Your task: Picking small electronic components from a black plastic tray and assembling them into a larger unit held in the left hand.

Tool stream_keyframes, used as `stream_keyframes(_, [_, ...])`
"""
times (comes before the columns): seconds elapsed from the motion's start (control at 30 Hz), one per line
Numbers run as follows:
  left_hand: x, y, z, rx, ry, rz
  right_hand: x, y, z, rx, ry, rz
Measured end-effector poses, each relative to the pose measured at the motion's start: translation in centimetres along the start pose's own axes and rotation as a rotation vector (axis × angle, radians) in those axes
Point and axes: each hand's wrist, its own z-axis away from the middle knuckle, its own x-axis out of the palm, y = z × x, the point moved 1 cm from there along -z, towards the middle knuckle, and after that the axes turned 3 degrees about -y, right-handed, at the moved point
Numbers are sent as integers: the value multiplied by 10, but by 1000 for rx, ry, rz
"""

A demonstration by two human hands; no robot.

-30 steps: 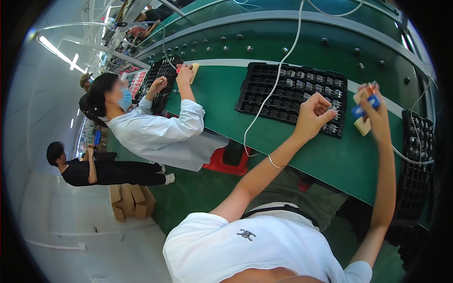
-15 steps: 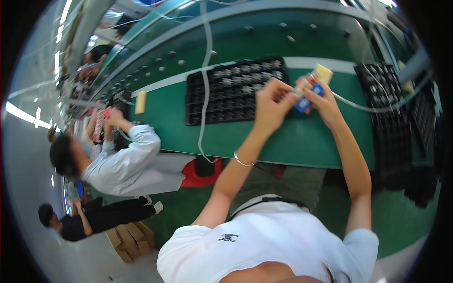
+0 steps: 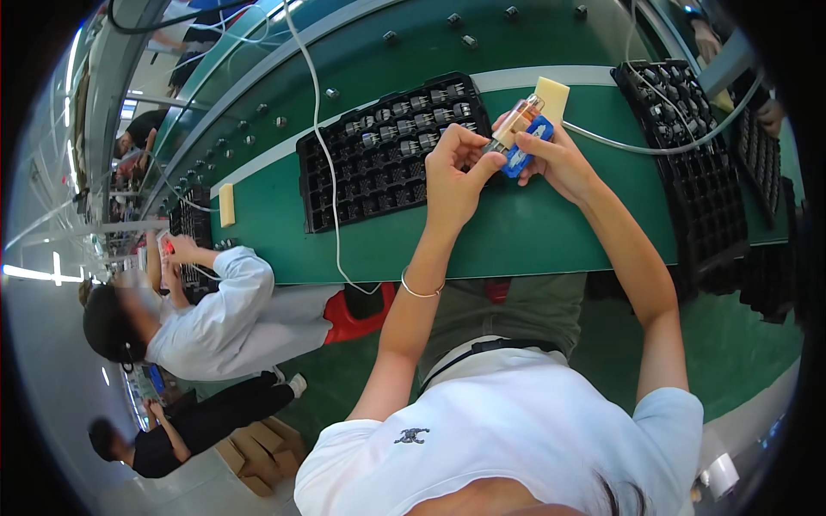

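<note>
In front of me, over the green bench, my right hand (image 3: 568,165) is closed around a small hand-held device with a blue body (image 3: 527,148) and a clear, amber-tinted cylinder on it. The device tilts, its cylinder end pointing up and away. My left hand (image 3: 454,172) pinches at the device's lower-left end, where a small grey metal part (image 3: 491,148) shows between the fingertips. Its exact kind is too small to tell. Just left of my hands lies a black compartment tray (image 3: 323,199), with small metal parts in its far and right-hand pockets.
Behind my right hand stands a pale yellow block (image 3: 552,96); a whitish hose (image 3: 641,149) curves off to the right. More black trays (image 3: 710,219) lie on the right. A white cable (image 3: 331,176) crosses the left tray. A co-worker (image 3: 211,314) sits at left.
My view has shifted, so the bench and trays appear further left and higher. Both hands still meet at the blue device, which now shows more plainly.
</note>
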Motion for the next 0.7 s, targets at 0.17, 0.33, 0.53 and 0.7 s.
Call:
stream_keyframes(0.17, [-23,16,-10,-7,-129,-322,-3,-19,9,-10,16,73])
stream_keyframes(0.33, [-129,4,-35,-205,324,-1236,-56,-39,6,-264,460,514])
stream_keyframes(0.53, [-151,-18,-50,-273,280,-1399,-48,-30,2,-318,609,1081])
stream_keyframes(0.7, [-130,-15,-52,-167,345,-1342,-37,-22,2,-382,692,1194])
